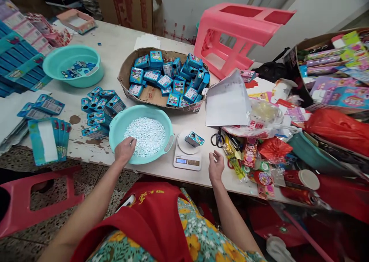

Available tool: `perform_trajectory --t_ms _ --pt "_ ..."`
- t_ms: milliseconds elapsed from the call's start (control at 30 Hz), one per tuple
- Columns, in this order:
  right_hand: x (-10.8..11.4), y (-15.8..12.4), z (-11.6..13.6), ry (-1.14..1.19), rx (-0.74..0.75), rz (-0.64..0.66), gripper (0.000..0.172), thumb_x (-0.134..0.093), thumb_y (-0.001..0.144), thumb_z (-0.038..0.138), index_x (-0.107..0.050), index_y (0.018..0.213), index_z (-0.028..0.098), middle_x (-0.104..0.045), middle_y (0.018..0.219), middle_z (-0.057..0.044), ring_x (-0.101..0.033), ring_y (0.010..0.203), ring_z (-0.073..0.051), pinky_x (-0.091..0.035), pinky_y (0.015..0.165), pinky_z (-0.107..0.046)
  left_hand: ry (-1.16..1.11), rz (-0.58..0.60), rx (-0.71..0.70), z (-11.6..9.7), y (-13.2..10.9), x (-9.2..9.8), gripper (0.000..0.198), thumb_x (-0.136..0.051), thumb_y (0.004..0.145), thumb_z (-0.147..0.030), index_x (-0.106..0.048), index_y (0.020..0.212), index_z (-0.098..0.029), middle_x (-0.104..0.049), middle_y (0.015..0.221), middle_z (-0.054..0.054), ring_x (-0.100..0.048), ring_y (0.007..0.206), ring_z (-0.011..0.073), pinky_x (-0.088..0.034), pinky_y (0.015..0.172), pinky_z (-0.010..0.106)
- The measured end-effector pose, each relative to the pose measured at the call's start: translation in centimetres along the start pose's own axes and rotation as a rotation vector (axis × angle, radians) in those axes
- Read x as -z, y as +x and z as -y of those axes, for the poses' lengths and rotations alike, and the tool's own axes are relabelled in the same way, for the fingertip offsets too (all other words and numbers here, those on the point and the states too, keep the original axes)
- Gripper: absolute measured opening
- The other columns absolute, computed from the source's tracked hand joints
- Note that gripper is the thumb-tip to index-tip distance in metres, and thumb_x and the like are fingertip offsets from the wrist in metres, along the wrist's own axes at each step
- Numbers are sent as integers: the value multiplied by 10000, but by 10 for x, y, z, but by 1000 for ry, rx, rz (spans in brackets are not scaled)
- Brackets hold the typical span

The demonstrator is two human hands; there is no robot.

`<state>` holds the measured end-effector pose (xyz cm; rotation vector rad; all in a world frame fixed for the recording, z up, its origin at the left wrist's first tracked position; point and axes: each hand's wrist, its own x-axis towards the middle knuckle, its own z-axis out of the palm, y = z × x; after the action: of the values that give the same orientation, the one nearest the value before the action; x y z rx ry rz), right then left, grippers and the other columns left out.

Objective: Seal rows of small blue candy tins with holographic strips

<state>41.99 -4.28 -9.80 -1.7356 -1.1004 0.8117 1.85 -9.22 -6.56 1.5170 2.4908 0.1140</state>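
Observation:
My left hand (124,149) reaches into a teal basin (167,128) filled with small white tablets (147,134); its fingers are curled among the tablets at the near left rim. My right hand (216,166) hovers above the table edge, fingers loosely spread and holding nothing, just right of a small white digital scale (187,158). One small blue box (194,139) lies on the scale's round plate.
A cardboard tray (150,94) of blue boxes sits behind the basin, more filled boxes (100,110) to its left. A second teal basin (72,65), flat carton blanks (47,139), scissors (216,139), a pink stool (236,35) and packaging clutter (273,146) surround them.

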Motion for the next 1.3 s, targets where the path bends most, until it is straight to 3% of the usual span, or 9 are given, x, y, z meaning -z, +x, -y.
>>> perform_trajectory --t_ms 167,333,600,767,900,1000,1100,1167,1300 --pt "19 -9 -17 -58 -43 5 494 -597 727 500 -567 1056 132 -610 1039 -127 -572 968 -227 -472 812 -376 -21 5 30 0 0 1 336 -341 902 -416 -622 937 -236 -678 940 32 -576 786 196 -286 574 255" --pt "24 -13 -23 -46 -74 28 483 -622 703 508 -592 1004 131 -635 1002 -124 -584 923 -219 -474 802 -366 -11 115 47 0 2 3 364 -326 899 -441 -617 932 -225 -674 908 53 -571 740 200 -271 537 256" --pt "17 -22 -25 -10 -86 24 447 -632 695 497 -611 952 131 -649 961 -121 -595 878 -212 -480 789 -367 98 242 -91 0 10 0 402 -360 871 -452 -547 1111 -189 -596 1103 117 -549 990 290 -405 694 319" --pt "7 -27 -6 -13 -56 3 477 -637 696 483 -578 1022 140 -627 1034 -135 -591 924 -221 -488 788 -376 100 400 -194 -1 15 -8 433 -383 845 -489 -552 1113 -195 -570 1120 132 -538 1013 310 -428 741 358" --pt "-27 -8 24 -27 83 59 715 -714 624 439 -444 1243 204 -506 1265 -135 -505 1116 -251 -470 841 -396 46 342 -188 -1 17 -13 391 -371 859 -449 -571 1085 -200 -591 1089 122 -560 981 290 -427 732 340" --pt "-56 13 54 -29 124 177 576 -705 622 445 -548 1110 181 -609 1083 -90 -553 1008 -241 -447 867 -417 -168 326 -173 0 20 -10 333 -406 851 -420 -597 1029 -212 -624 1055 83 -573 970 251 -423 751 306" --pt "-71 16 100 -40 247 240 410 -696 649 442 -611 948 174 -629 912 -50 -574 882 -215 -450 844 -394 -507 353 -120 -4 22 6 287 -472 815 -441 -624 867 -203 -657 947 58 -594 892 230 -424 750 296" --pt "-75 5 134 -60 411 260 364 -698 679 418 -619 959 199 -614 939 -49 -568 906 -216 -446 842 -375 -828 363 7 -15 20 23 329 -511 786 -496 -617 839 -189 -662 917 68 -605 851 225 -437 738 300" --pt "-99 -29 181 -98 613 381 340 -688 728 389 -613 1028 248 -615 968 -58 -567 921 -231 -445 830 -382 -1615 425 322 -53 22 54 532 -464 774 -639 -598 1024 -189 -651 1049 102 -611 934 210 -451 789 311"
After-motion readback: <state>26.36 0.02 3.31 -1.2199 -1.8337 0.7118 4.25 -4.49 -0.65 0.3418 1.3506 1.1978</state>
